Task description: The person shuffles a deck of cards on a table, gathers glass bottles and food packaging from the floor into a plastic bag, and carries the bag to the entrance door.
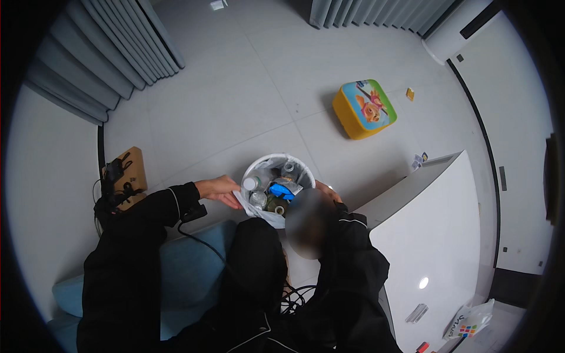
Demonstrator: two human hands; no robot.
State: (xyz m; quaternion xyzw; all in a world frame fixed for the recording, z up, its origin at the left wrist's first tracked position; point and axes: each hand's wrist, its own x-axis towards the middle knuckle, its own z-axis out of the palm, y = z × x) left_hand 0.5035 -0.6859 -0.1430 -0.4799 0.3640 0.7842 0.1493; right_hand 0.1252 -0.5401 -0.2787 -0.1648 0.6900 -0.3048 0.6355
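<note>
A white waste bin (267,159) stands on the floor in front of my knees, lined with a pale plastic bag (265,215). Inside it lie several clear plastic bottles (258,200), a dark green bottle (276,204) and a blue wrapper (282,191). My left hand (219,189) pinches the bag's edge at the left rim, with some fingers stretched below it. Against the right outer side of the bin rests my right hand (327,190). A blurred patch covers part of that hand and the rim there, so its grip is unclear.
A yellow storage box with a cartoon lid (366,108) stands on the tiled floor beyond. To the right is a white table (432,238), a plastic bag (470,320) near its end. Cardboard boxes (132,170) with black cables sit left, near a blue seat (194,264).
</note>
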